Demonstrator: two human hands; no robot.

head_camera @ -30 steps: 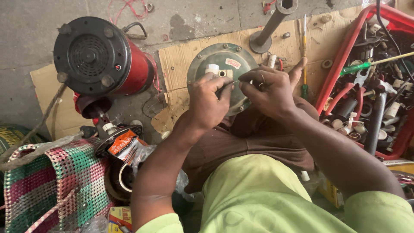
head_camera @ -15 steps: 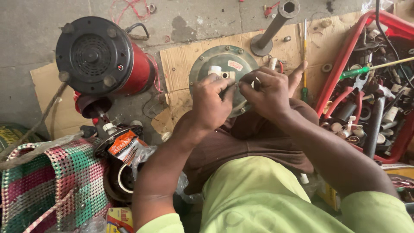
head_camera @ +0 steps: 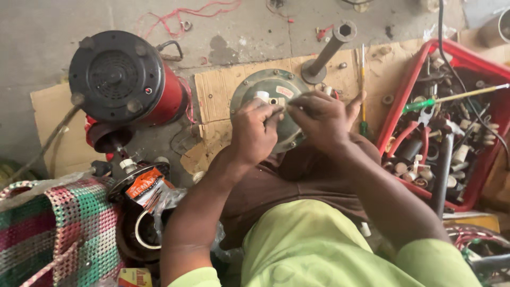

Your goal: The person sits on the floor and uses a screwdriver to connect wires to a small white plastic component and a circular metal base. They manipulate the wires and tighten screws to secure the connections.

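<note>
The fingers (head_camera: 265, 114) of the left hand (head_camera: 255, 133) are pinching together over the middle of the round grey-green metal motor cover (head_camera: 265, 85), just under a small white stub (head_camera: 261, 96) rising from it. The right hand (head_camera: 324, 119) is meeting them from the right, its fingers (head_camera: 297, 106) curled and closing on something thin I cannot make out. The cover is lying flat, directly beneath both hands and extending away from the person, on a brown cardboard sheet (head_camera: 218, 98) on the concrete floor (head_camera: 42, 32). Both hands are equally near. A grey steel pipe stand (head_camera: 329, 50) is standing just beyond; a red plastic crate of tools (head_camera: 404, 90) is sitting to the right.
</note>
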